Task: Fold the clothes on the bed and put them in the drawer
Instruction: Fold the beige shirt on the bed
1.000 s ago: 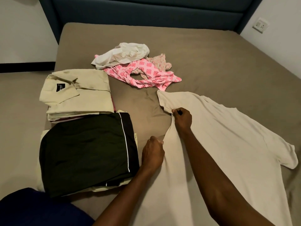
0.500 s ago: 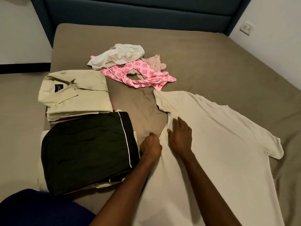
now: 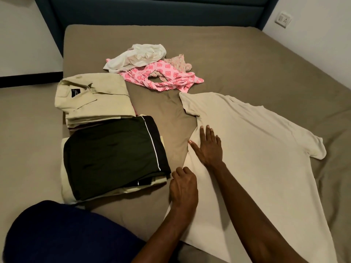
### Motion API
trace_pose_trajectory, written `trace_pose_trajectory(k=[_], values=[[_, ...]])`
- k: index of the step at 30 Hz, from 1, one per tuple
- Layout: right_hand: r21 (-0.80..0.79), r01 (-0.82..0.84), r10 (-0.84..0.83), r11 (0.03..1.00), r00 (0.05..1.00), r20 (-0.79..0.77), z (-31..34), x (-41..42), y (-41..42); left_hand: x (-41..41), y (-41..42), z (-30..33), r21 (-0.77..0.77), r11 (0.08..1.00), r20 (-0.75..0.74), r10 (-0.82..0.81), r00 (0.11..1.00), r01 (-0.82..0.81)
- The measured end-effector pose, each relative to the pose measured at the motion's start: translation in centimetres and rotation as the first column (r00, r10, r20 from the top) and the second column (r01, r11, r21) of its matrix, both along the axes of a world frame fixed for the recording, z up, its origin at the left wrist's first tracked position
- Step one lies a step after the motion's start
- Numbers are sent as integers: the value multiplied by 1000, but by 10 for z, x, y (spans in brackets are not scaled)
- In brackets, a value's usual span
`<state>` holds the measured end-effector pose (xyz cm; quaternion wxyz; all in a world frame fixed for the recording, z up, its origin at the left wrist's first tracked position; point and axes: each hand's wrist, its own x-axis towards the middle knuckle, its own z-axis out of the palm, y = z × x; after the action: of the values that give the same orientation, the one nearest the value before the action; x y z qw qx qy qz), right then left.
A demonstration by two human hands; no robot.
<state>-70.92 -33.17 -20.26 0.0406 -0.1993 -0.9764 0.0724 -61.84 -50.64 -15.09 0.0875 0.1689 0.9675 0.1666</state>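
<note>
Taupe fabric covers the one bed (image 3: 237, 54), which fills most of the view and carries all the clothes. One dark blue headboard (image 3: 152, 10) stands at its far end.

One cream T-shirt (image 3: 266, 158) lies spread flat on the right half of the bed, with two short sleeves out to the sides. On the left half there are two piles of folded clothes. The nearer pile has one folded black garment with a thin white stripe (image 3: 114, 158) on top, and pale folded fabric shows under it. Just beyond it, touching it, one folded beige collared shirt (image 3: 91, 101) lies on top of the second pile.

Further up the bed, three clothes lie unfolded in one heap: one pink patterned garment (image 3: 167, 76), one crumpled white garment (image 3: 140, 56) partly on top of it, and one small pale floral piece (image 3: 179, 63) at its right.

There are two hands. The right hand (image 3: 208, 147) rests flat on the T-shirt near the left sleeve, fingers straight and spread. The left hand (image 3: 183, 185) is at the left edge of the T-shirt with fingers curled, and it seems to pinch this edge.

One white wall socket (image 3: 283, 19) is at the top right.
</note>
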Motion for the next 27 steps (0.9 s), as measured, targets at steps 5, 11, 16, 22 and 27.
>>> trace_pose_trajectory(k=[5, 11, 16, 22, 27], values=[[-16, -4, 4, 1000, 1000, 2, 2, 4, 0, -1, -17, -10, 11, 997, -73, 77, 994, -76], [-7, -18, 18, 1000, 1000, 15, 4, 5, -1, 6, -33, -18, 162, 979, -153, 153, 976, -128], [-8, 16, -16, 1000, 999, 44, 10, 3, -7, -3, -43, -9, 278, 940, 27, 199, 980, -198], [-26, 59, -58, 998, 997, 58, 10, 3, -16, -7, -53, -14, 251, 956, 76, 134, 988, -150], [-53, 77, -76, 996, 997, 20, 10, 19, -35, -14, -71, -17, 345, 937, 218, -13, 976, -64]])
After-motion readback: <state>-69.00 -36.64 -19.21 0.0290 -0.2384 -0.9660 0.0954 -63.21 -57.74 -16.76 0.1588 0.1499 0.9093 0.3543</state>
